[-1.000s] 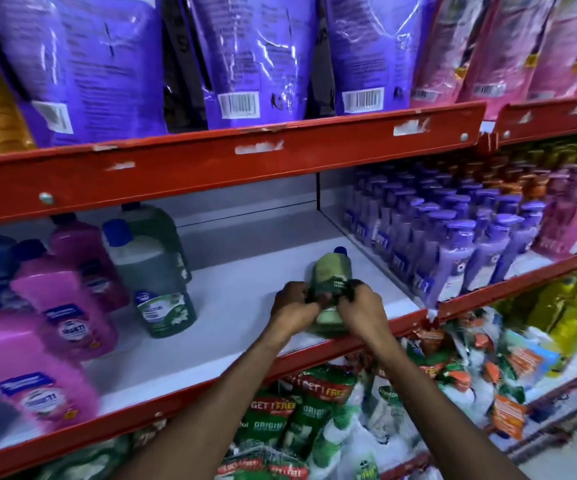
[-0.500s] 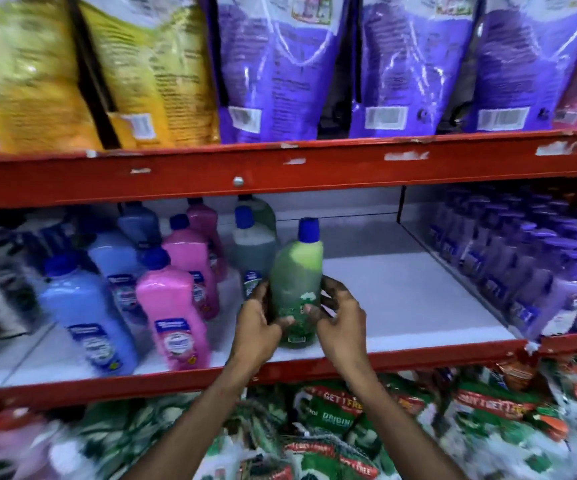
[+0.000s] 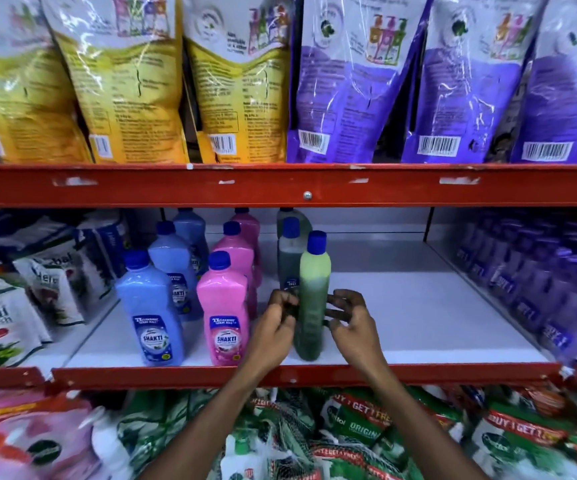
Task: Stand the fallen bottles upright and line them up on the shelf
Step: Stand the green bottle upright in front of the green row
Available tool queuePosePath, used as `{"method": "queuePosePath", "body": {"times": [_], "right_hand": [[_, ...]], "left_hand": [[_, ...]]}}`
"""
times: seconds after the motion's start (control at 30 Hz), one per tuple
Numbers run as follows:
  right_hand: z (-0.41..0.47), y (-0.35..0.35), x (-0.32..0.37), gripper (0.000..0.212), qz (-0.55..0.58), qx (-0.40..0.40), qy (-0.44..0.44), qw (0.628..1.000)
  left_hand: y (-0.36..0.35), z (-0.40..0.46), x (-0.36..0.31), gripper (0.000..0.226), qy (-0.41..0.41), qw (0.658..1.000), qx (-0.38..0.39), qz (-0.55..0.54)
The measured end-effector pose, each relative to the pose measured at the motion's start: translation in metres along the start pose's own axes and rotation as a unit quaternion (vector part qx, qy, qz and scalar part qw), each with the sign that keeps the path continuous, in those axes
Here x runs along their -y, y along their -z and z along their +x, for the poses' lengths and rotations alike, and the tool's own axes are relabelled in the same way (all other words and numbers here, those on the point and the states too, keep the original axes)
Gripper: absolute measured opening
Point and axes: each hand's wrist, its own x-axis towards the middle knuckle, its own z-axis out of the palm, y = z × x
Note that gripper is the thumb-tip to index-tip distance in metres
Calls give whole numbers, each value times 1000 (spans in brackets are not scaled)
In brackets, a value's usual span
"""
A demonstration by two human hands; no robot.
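Set down since the earlier frame, the green plastic bottle with blue cap (image 3: 311, 299) now stands upright at the front of the white shelf (image 3: 418, 306). Left hand (image 3: 275, 329) and right hand (image 3: 353, 323) flank it, fingers loosely curled against its sides, grip slack. Just beside its left stands a pink plastic bottle (image 3: 226, 315), then a blue plastic bottle (image 3: 152, 315).

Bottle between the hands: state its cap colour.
Blue cap on the green bottle, clearest in the head view.
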Motion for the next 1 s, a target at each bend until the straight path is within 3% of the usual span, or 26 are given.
{"method": "queuePosePath", "body": {"times": [0.1,0.17,0.33,0.5,0.6,0.77,1.0], "right_hand": [[-2,8,-5,57,-17,122,24,992],[0,14,-6,62,-39,143,40,988],[10,19,-6,50,-86,142,53,985],[11,17,-7,48,-96,143,58,983],[6,15,-12,48,-84,117,53,988],[-5,12,-19,42,-79,106,30,991],[-13,7,-24,38,-93,96,10,991]], "left_hand": [[2,1,0,18,-15,999,35,19],[0,-3,0,19,-12,999,28,31],[-8,-11,-4,38,-26,993,-66,93],[-16,-22,-6,41,-41,976,-135,168],[-14,-23,-2,46,-26,982,-122,144],[-9,-22,0,57,5,995,-14,95],[-11,-33,10,46,-29,993,-55,100]]}}
